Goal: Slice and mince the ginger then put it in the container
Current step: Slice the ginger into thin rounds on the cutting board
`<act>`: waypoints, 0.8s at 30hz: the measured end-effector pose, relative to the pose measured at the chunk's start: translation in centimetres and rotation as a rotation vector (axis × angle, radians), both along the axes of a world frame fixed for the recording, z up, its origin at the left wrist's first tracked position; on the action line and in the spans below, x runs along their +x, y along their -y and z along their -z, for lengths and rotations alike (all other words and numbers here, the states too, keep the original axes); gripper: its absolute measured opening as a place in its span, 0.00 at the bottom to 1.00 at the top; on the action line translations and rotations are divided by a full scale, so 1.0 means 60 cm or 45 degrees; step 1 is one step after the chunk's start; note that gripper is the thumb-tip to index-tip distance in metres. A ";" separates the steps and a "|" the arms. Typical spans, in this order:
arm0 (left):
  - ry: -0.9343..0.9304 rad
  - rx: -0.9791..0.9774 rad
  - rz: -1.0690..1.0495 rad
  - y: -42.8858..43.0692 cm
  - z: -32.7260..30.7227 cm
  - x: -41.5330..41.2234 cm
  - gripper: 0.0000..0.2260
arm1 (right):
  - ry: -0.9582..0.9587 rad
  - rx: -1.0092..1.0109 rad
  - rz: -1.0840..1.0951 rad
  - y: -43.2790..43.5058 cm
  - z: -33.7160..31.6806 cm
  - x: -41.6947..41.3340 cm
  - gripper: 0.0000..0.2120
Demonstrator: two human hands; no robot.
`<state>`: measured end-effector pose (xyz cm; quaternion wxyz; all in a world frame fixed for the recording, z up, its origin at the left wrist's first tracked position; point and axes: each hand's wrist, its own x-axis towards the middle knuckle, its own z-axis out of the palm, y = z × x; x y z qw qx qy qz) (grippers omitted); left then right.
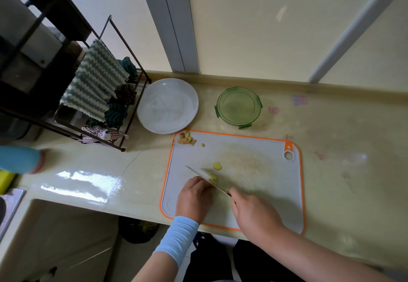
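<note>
Slicing's only just under way. The left hand (pixel 194 195), fingers curled, pins the ginger (pixel 213 177) on the cutting board (pixel 276 171) at the tabletop's front edge. The right hand (pixel 254 213) is wrapped round the handle of the knife (pixel 202 176), blade down against the piece. One slice (pixel 217 166) lies loose just beyond it, with trimmings (pixel 186 140) further back on the board. No mincing yet, and the green container (pixel 238 107) near the back edge looks empty.
</note>
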<state>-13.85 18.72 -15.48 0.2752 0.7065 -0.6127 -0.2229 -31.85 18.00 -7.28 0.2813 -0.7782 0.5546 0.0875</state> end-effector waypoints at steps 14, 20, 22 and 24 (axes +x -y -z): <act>-0.020 0.062 0.004 0.003 0.005 0.002 0.10 | -0.014 -0.018 -0.019 0.009 0.001 0.004 0.06; -0.041 0.059 -0.007 0.004 0.002 0.000 0.10 | 0.037 0.013 -0.006 0.016 0.008 0.002 0.03; -0.048 0.062 -0.012 0.005 0.002 0.000 0.10 | 0.036 -0.009 -0.014 0.019 0.011 0.011 0.03; -0.058 0.068 -0.015 0.005 0.002 0.001 0.10 | 0.043 -0.022 -0.018 0.023 0.014 0.018 0.03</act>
